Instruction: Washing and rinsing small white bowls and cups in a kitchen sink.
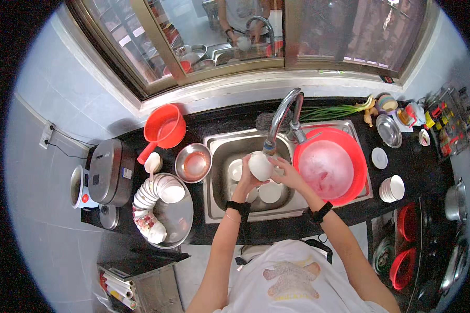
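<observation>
A white bowl [261,167], its rounded outside turned up, is held just under the spout of the chrome faucet [279,113]. My left hand [247,183] grips it from the left and below. The fingers of my right hand [290,174] rest against its right side; what lies under that palm is partly hidden. Below both hands, several white bowls [270,192] lie in the stainless steel sink basin [221,199]. To the right, a red plastic basin [362,172] with foamy water sits over the other side of the sink.
On the left stand a large metal tray [176,223] with curved stacks of bowls [145,195], a steel bowl [194,162], a red dipper [165,127] and a rice cooker [109,172]. Stacked white bowls [392,188], a white dish [379,158] and green onions [329,112] are at right.
</observation>
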The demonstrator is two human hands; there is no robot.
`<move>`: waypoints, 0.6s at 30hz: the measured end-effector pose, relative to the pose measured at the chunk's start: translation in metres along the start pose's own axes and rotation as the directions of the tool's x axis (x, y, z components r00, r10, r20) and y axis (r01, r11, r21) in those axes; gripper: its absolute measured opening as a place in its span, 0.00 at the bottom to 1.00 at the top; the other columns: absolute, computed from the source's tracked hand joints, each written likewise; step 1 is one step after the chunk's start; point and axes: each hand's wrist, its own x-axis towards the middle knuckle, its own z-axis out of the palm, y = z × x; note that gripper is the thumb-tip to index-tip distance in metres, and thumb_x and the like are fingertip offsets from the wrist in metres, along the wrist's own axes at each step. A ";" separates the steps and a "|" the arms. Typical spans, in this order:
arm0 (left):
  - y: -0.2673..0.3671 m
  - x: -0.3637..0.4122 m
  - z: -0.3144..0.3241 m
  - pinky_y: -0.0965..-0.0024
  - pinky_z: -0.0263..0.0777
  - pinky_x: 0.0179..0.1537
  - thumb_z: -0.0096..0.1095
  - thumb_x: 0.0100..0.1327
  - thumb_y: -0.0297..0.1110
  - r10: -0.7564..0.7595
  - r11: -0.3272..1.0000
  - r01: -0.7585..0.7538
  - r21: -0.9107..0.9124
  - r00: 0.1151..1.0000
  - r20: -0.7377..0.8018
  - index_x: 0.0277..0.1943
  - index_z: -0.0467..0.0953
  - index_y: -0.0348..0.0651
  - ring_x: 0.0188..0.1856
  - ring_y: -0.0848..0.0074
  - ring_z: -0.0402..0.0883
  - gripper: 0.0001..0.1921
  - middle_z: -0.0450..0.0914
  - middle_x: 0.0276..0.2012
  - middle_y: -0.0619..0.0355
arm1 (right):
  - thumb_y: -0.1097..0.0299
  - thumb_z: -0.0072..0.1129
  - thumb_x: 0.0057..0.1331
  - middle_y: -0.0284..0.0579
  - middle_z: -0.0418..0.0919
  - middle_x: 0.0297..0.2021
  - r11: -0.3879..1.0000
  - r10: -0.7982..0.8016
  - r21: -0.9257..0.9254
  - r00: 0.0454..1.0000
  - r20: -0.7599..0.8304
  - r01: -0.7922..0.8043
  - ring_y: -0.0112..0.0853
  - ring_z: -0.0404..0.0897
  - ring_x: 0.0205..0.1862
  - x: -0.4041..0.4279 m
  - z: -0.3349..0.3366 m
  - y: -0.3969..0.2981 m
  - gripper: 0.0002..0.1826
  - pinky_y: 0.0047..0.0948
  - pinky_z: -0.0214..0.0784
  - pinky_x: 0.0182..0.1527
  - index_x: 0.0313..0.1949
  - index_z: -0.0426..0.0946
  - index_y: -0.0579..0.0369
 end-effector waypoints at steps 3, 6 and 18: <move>0.002 -0.004 0.008 0.54 0.63 0.36 0.31 0.47 0.67 -0.003 1.000 0.004 0.021 1.000 -0.029 0.48 0.64 0.54 0.42 0.62 0.70 0.33 0.71 0.42 0.57 | 0.59 0.59 0.46 0.46 0.58 0.55 0.998 -0.024 -0.053 1.000 -0.012 0.023 0.43 0.49 0.60 0.002 0.002 0.004 0.36 0.39 0.48 0.57 0.56 0.57 0.46; 0.003 -0.003 0.001 0.54 0.65 0.34 0.30 0.47 0.67 -0.005 0.999 0.003 0.045 0.999 0.045 0.49 0.64 0.55 0.42 0.63 0.70 0.34 0.71 0.41 0.58 | 0.59 0.59 0.47 0.49 0.59 0.54 0.981 -0.060 -0.188 0.997 -0.047 0.050 0.42 0.54 0.58 0.002 0.005 0.008 0.37 0.36 0.52 0.55 0.56 0.57 0.49; -0.006 0.005 -0.003 0.61 0.68 0.34 0.50 0.49 0.57 0.114 0.985 -0.113 0.133 0.993 -0.004 0.55 0.55 0.46 0.40 0.60 0.70 0.34 0.62 0.45 0.50 | 0.61 0.59 0.49 0.46 0.68 0.45 0.966 0.231 0.132 0.971 -0.059 -0.222 0.32 0.70 0.43 0.001 -0.001 -0.011 0.33 0.28 0.64 0.43 0.52 0.59 0.62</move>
